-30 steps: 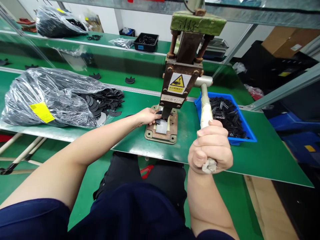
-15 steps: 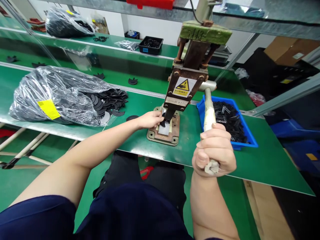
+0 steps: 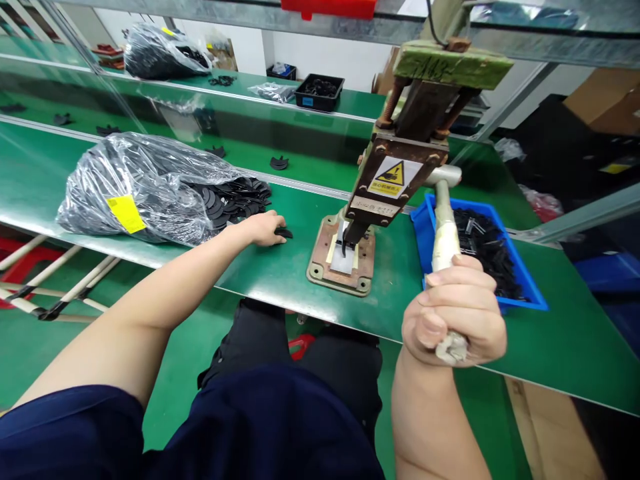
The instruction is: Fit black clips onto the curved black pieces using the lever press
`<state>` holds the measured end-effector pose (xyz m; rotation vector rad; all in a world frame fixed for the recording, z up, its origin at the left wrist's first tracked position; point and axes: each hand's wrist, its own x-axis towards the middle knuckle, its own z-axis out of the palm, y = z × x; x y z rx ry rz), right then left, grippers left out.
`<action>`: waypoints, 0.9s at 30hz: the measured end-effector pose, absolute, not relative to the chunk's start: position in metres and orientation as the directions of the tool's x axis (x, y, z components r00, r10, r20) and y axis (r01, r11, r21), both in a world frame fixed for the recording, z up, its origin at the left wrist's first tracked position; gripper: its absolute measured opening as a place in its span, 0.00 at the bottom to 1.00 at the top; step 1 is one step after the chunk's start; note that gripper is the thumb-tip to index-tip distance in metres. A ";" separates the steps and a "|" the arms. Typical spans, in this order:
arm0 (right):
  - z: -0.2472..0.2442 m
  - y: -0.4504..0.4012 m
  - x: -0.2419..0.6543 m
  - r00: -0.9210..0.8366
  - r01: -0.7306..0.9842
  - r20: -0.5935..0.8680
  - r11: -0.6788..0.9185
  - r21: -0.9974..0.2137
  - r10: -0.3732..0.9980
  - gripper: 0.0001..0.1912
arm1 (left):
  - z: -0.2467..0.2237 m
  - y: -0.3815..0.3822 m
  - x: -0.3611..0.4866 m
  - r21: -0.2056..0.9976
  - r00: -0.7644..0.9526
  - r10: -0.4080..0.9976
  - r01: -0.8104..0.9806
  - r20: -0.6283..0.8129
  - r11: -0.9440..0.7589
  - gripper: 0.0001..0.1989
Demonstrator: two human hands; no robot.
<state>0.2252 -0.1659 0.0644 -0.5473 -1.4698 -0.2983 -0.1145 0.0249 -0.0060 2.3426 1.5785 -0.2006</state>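
My right hand [image 3: 455, 313] is wrapped round the pale, tape-covered lever handle [image 3: 445, 233] of a hand press [image 3: 385, 177]. To the left of the press, my left hand [image 3: 267, 229] is at the green bench top, its thumb and fingers closed on a black curved piece [image 3: 285, 233]. Part of that piece is hidden under the fingers. On the press base [image 3: 320, 257], a small black part [image 3: 344, 248] stands at a metal plate [image 3: 342, 264], below the ram. Beside my left hand, more black curved pieces [image 3: 235, 200] spill from a clear plastic bag [image 3: 135, 180] with a yellow label.
A blue bin [image 3: 537, 297] full of black parts stands right of the press. Behind the bench runs a green belt [image 3: 320, 167] with scattered black pieces. Farther back are a black tray [image 3: 320, 100] and another filled bag [image 3: 160, 53]. A metal shelf [image 3: 350, 30] hangs overhead.
My left hand has left the press base and moved left to a black curved piece on the bench. My right hand stays on the lever. The whole view has shifted slightly.
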 end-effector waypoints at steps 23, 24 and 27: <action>0.061 -0.150 0.222 0.161 0.519 0.987 0.851 -0.081 -0.005 0.18 | -0.003 -0.014 -0.057 0.900 0.441 0.887 0.430 -0.140 -0.072 0.21; 0.061 -0.149 0.222 0.169 0.521 0.986 0.850 -0.076 -0.016 0.18 | -0.002 -0.015 -0.049 0.920 0.426 0.892 0.392 -0.153 -0.030 0.22; 0.061 -0.149 0.222 0.171 0.529 0.985 0.844 -0.084 -0.009 0.18 | -0.001 -0.015 -0.025 0.933 0.414 0.892 0.359 -0.180 0.022 0.24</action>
